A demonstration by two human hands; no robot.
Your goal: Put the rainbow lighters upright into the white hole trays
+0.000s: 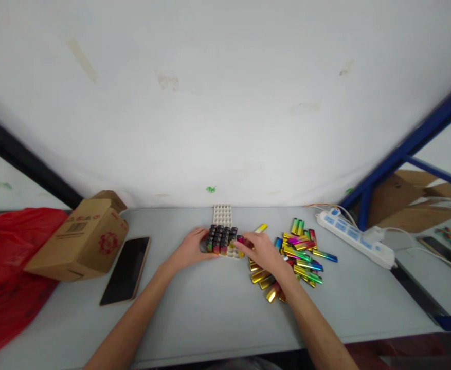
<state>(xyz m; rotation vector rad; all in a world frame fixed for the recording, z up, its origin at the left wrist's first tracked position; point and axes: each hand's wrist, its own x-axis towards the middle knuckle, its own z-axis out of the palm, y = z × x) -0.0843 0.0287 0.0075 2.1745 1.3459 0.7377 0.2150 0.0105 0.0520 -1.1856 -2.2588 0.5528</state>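
Observation:
A white tray with rows of holes [222, 213] lies on the table near the wall. Black-topped lighters [219, 236] with shiny coloured bodies stand upright in rows in its nearer part. My left hand [192, 245] is curled around the left side of this block, its thumb along the front and its fingers towards the back. At the block's right side, my right hand [259, 248] pinches a lighter [240, 239] with a pinkish-red body, partly hidden by the fingers. A loose heap of metallic-coloured lighters [302, 254] lies right of that hand, some of it under the wrist.
A dark-screened phone or tablet [126, 270] and a cardboard box [82, 239] are at left, beside a red plastic bag [11, 272]. A white power strip [354, 238] with cables lies at right, near a blue metal frame [387, 172]. The white wall [225, 113] rises behind.

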